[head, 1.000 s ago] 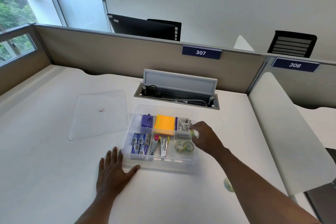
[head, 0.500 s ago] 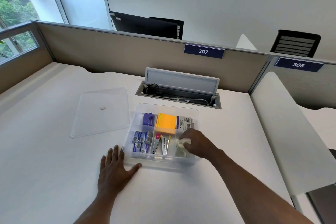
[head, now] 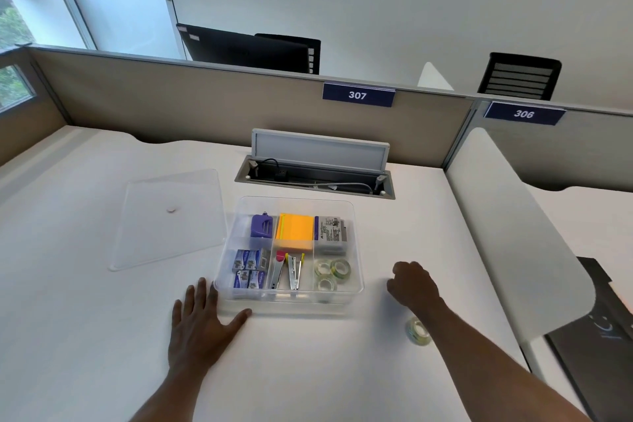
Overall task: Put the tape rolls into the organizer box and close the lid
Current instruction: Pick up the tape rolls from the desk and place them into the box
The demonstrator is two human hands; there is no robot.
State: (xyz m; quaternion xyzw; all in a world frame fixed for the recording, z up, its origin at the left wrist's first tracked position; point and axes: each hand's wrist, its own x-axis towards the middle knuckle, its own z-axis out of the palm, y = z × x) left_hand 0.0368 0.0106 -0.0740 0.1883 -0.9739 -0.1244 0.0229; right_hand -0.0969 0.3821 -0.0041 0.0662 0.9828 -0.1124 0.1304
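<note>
Three tape rolls (head: 329,272) sit in organizer box (head: 356,284) near-right compartment, left hand (head: 200,325) flat open bracing box's near-left corner, right hand (head: 412,284) loosely curled, empty; grab last roll (head: 418,331) right of box cleanly, lid (head: 169,216) waits left.

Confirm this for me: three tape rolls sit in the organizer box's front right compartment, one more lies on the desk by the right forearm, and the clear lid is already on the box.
Wrong on the lid. The head view shows the clear lid lying flat on the desk, left of the organizer box, which is open. The rest holds: three tape rolls in the front right compartment, one tape roll on the desk by the right forearm.
</note>
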